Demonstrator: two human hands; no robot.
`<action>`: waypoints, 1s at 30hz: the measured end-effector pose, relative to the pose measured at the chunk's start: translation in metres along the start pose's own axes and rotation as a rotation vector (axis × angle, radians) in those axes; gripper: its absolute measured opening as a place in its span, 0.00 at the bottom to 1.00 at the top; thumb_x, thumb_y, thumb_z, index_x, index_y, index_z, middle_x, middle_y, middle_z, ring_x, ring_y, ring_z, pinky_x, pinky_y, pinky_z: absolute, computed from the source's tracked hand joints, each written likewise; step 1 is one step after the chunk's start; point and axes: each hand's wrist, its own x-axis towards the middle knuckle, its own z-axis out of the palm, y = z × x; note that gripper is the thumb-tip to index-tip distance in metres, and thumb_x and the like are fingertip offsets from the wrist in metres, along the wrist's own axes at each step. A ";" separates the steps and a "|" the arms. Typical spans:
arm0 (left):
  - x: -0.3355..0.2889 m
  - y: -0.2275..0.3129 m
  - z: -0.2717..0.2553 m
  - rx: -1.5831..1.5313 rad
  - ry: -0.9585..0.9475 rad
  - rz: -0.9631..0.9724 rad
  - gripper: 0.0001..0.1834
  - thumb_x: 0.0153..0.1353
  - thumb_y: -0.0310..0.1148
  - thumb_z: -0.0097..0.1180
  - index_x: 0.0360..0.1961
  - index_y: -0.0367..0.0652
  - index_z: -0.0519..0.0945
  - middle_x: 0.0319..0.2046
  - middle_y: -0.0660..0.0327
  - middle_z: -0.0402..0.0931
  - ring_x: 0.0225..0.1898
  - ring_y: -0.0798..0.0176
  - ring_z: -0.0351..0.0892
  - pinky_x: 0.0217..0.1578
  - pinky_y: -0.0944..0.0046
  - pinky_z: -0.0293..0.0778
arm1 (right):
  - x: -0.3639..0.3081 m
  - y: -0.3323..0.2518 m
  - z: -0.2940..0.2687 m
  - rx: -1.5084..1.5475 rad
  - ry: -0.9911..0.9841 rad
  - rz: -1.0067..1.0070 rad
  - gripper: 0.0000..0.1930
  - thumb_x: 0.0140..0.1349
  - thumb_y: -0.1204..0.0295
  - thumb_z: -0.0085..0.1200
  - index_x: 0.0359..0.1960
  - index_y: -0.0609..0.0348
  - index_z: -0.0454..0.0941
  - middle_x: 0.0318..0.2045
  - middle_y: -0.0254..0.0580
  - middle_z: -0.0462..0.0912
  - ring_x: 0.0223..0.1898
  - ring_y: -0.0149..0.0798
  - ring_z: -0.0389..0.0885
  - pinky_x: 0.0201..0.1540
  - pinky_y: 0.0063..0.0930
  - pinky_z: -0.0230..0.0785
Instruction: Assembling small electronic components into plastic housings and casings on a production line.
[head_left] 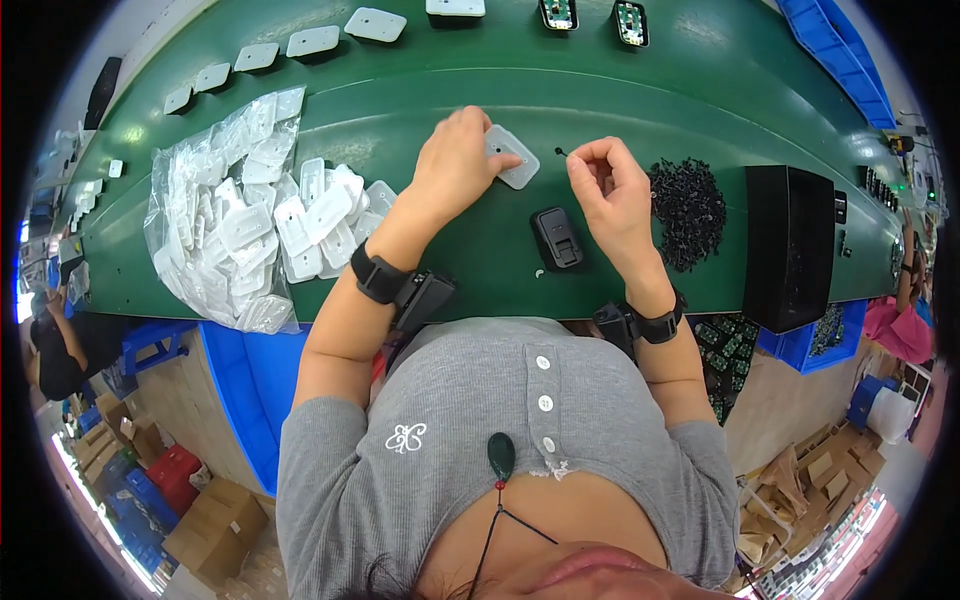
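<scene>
L fingers (506,161) w/ wht cover (516,145) over grn tbl (420,92); boxes (215,530) on flr (200,400)

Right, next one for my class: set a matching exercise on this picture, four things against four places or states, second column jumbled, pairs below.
1. left hand
2. right hand
3. heap of black parts
4. clear bag

A. to the right of the right hand
B. pinching a small black piece
C. with many white covers inside
D. holding one white plate

Pairs: 1-D, 2-B, 3-A, 4-C
</scene>
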 end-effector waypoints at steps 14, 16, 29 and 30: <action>-0.030 0.002 0.000 -1.061 -0.067 -0.166 0.07 0.64 0.28 0.52 0.37 0.33 0.74 0.29 0.59 0.79 0.30 0.69 0.80 0.32 0.72 0.76 | 0.003 -0.018 0.025 -0.239 -0.015 -0.078 0.06 0.56 0.72 0.58 0.28 0.60 0.75 0.19 0.27 0.70 0.20 0.22 0.64 0.23 0.17 0.59; -0.033 0.004 0.001 -1.057 -0.032 -0.156 0.07 0.64 0.28 0.51 0.38 0.33 0.74 0.29 0.59 0.79 0.31 0.69 0.81 0.33 0.72 0.76 | 0.004 -0.019 0.027 -0.296 0.016 -0.077 0.06 0.55 0.72 0.58 0.28 0.59 0.74 0.18 0.28 0.69 0.19 0.22 0.64 0.22 0.18 0.59; -0.041 0.000 0.014 -1.033 0.125 -0.008 0.05 0.62 0.24 0.54 0.38 0.36 0.72 0.30 0.62 0.76 0.30 0.71 0.77 0.32 0.72 0.74 | -0.001 -0.017 0.042 -0.136 -0.017 -0.020 0.07 0.56 0.74 0.59 0.28 0.61 0.72 0.20 0.27 0.68 0.21 0.22 0.62 0.23 0.18 0.57; -0.041 -0.001 0.015 -1.122 0.142 -0.034 0.04 0.61 0.23 0.55 0.35 0.36 0.72 0.28 0.63 0.77 0.27 0.72 0.77 0.28 0.73 0.73 | -0.001 -0.016 0.040 -0.178 0.002 -0.097 0.08 0.55 0.73 0.61 0.29 0.61 0.73 0.22 0.29 0.68 0.23 0.24 0.63 0.25 0.18 0.59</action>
